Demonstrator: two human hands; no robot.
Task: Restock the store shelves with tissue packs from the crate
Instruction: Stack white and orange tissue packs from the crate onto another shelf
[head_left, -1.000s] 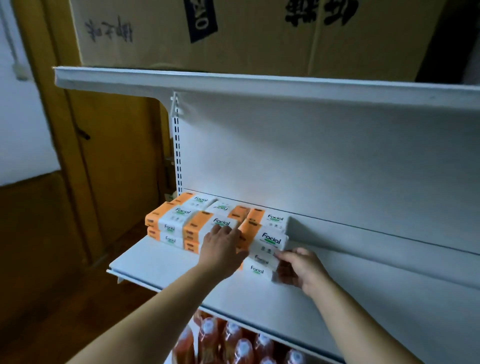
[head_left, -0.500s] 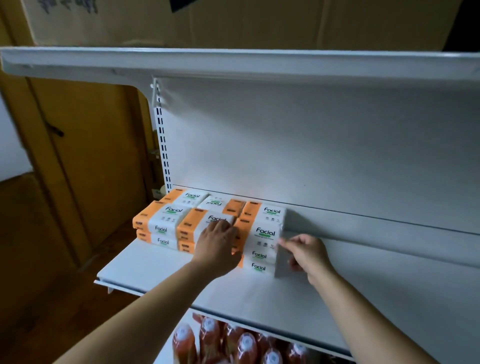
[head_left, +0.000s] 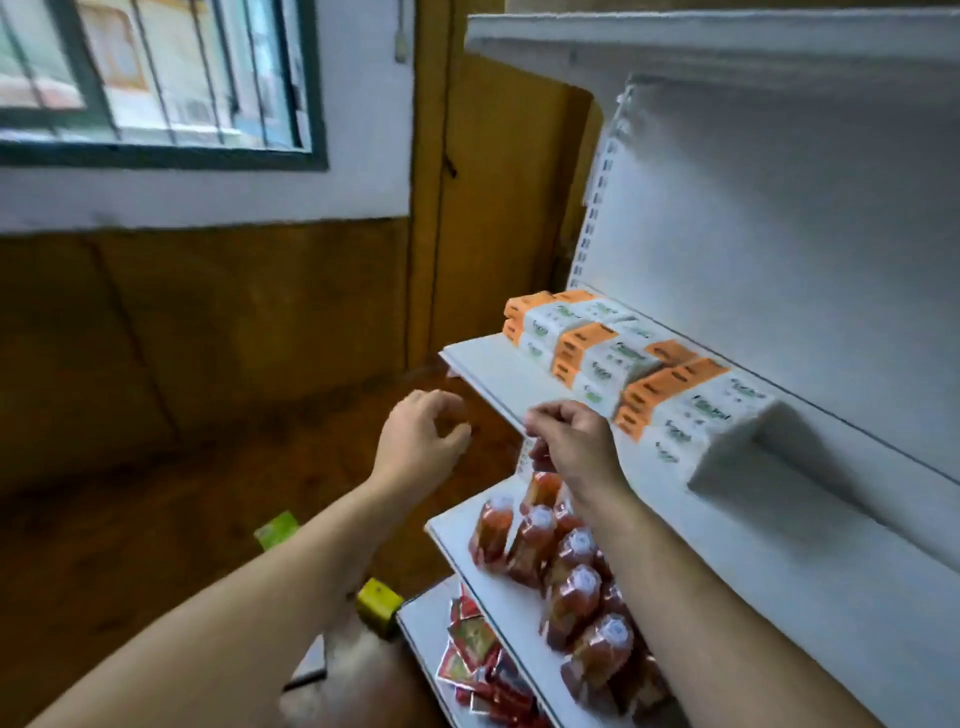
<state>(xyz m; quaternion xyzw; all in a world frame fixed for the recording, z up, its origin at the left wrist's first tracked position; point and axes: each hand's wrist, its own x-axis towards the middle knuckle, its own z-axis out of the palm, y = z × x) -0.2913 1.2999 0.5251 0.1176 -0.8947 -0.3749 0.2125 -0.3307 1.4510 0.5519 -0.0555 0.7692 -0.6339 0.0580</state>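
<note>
Orange-and-white tissue packs lie stacked in rows at the left end of the white shelf. My left hand hangs in the air left of the shelf's front edge, fingers loosely curled, holding nothing. My right hand hovers just in front of the shelf edge near the rightmost stack, fingers loosely curled and empty. Neither hand touches the packs. The crate is not in view.
Bottles of red drink fill the shelf below, and red sachets lie on the lowest shelf. A yellow box and a green pack sit on the wooden floor. A window is on the left wall.
Both hands have come off the tissue packs and pulled back from the shelf. The view has swung left and down, away from the shelf.
</note>
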